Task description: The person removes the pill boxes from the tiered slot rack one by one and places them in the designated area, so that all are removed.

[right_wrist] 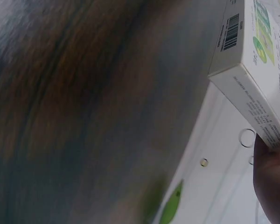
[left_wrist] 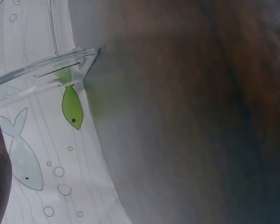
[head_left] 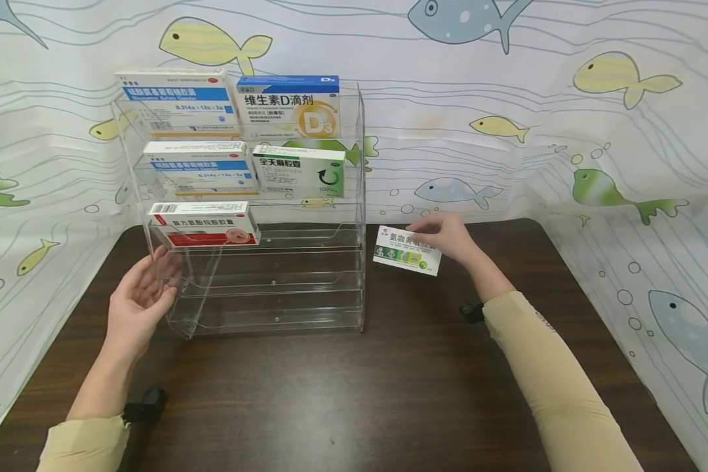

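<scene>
My right hand (head_left: 448, 239) pinches a white medicine box (head_left: 408, 261) with green pictures along its lower part, held tilted in the air to the right of a clear acrylic tiered rack (head_left: 277, 319). In the right wrist view the same white box (right_wrist: 266, 100) shows its barcode end and printed side, with part of the hand at the right edge. By the rack's left side panel is my left hand (head_left: 136, 301), its fingertips at the panel and thumb apart from the fingers. The left wrist view shows only a strip of that hand beside the rack's edge (left_wrist: 60, 60).
On the rack's upper tiers stand two blue-and-white boxes (head_left: 179, 108), a vitamin D box (head_left: 289, 111) and a green-and-white box (head_left: 299, 172). Below them sits a red-and-white box (head_left: 206, 225). The dark wooden table (head_left: 307, 400) meets a fish-patterned backdrop (head_left: 543, 131).
</scene>
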Action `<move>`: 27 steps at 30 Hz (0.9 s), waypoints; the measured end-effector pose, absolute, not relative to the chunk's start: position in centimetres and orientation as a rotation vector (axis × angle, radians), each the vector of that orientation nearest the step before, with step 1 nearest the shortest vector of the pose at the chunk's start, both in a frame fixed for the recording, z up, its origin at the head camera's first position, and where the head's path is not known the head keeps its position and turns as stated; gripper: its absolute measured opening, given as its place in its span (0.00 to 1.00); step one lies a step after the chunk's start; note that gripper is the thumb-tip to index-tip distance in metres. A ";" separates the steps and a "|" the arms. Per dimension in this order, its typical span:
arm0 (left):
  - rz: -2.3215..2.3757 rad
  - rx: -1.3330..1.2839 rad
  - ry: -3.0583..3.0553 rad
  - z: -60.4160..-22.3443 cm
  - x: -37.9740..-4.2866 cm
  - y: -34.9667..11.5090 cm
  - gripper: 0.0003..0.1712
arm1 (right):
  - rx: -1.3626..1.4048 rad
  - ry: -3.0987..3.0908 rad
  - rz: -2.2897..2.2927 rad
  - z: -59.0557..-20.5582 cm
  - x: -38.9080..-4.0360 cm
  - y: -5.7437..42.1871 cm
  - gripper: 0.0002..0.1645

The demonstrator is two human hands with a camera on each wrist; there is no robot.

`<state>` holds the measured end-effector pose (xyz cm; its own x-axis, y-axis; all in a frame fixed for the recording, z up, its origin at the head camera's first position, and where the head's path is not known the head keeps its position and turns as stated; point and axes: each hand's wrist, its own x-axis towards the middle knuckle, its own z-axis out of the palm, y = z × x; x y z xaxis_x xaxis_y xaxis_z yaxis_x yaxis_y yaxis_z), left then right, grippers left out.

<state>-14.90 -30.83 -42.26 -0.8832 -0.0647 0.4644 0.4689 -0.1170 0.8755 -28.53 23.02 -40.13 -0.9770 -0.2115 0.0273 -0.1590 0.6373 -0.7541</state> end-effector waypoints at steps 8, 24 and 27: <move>-2.035 -0.441 -1.843 -42.2 -14.9 -30.9 0.42 | -0.315 2.701 -1.246 -42.0 -29.8 22.1 0.15; -2.039 -0.433 -1.839 -42.3 -14.9 -30.9 0.41 | -0.326 2.674 -1.135 -44.0 -32.1 22.0 0.14; -2.040 -0.435 -1.843 -42.3 -14.9 -30.9 0.41 | -0.343 2.685 -1.128 -44.5 -32.3 22.1 0.14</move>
<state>-14.93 -30.93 -42.28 -0.8895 -0.0563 0.4535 0.4569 -0.0877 0.8852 -32.27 22.05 -44.46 -0.9511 -0.2920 -0.1011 -0.1321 0.6799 -0.7213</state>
